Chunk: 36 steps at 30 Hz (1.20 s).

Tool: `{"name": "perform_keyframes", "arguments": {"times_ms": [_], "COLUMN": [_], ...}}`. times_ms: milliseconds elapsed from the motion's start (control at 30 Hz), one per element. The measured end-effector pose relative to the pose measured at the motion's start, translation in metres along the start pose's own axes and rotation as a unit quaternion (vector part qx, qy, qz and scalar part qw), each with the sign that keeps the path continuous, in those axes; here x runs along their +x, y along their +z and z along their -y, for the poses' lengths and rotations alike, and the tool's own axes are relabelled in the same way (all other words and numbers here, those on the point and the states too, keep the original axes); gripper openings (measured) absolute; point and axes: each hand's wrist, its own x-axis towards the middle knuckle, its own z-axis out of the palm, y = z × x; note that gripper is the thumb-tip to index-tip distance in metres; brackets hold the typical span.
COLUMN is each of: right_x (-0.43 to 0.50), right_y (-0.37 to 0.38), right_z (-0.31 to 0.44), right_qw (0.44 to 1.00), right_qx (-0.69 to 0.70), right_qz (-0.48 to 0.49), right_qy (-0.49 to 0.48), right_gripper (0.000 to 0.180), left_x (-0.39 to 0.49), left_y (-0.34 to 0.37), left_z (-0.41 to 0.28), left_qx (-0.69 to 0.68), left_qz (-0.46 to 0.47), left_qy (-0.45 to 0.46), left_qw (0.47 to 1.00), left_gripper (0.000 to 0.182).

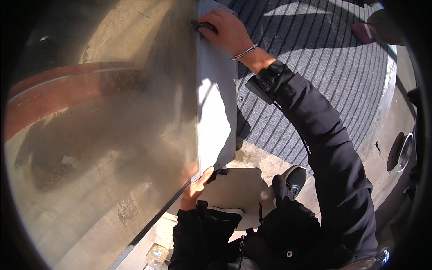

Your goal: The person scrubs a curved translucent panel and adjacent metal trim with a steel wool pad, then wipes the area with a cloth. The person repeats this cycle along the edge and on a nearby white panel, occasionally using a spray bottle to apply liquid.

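My right hand (226, 32), with a thin bracelet at its wrist, pinches a small dark wad (205, 25) of unclear material against the top of a pale metal strip. The strip (216, 101) has small fasteners along its edges and borders a large see-through pane (135, 141), hazy and smeared. My left hand (197, 189) grips the lower corner of the pane and strip, thumb on the near face; its other fingers are mostly hidden.
A grey ribbed mat (324, 77) lies on the floor at the right. Another person's foot in a purple shoe (362, 33) stands at the upper right. A round metal-rimmed object (405, 152) is at the far right. A plastic bottle (157, 254) stands at the bottom.
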Motion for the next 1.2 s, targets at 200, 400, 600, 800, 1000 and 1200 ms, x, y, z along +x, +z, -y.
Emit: {"name": "perform_keyframes", "arguments": {"times_ms": [200, 400, 600, 800, 1000, 1200], "right_x": [-0.149, -0.172, -0.058, -0.022, -0.109, 0.006], "right_y": [-0.049, -0.049, -0.003, 0.000, -0.031, -0.010], "right_z": [0.172, 0.171, 0.059, 0.085, 0.121, -0.003], "right_qw": [0.962, 0.950, 1.000, 0.997, 0.974, 0.996], "right_qx": [0.174, 0.186, 0.021, 0.052, 0.097, -0.056], "right_qz": [0.209, 0.221, 0.020, -0.052, 0.180, -0.071], "right_qy": [-0.018, -0.121, 0.000, 0.030, -0.101, 0.010], "right_gripper": [0.023, 0.024, 0.018, 0.019, 0.031, 0.019], "left_x": [0.004, 0.001, -0.008, -0.007, -0.007, -0.008], "left_y": [0.001, -0.009, -0.006, -0.007, -0.007, 0.000], "left_z": [-0.002, 0.005, -0.001, -0.018, -0.002, -0.009], "left_qx": [-0.015, 0.033, -0.096, -0.025, -0.023, -0.127], "left_qz": [-0.013, 0.000, -0.056, -0.098, -0.067, -0.035], "left_qy": [0.024, -0.019, -0.080, -0.109, -0.069, -0.050], "left_qw": [1.000, 0.999, 0.991, 0.989, 0.995, 0.990], "left_gripper": [0.017, 0.032, 0.037, 0.033, 0.022, 0.019]}}
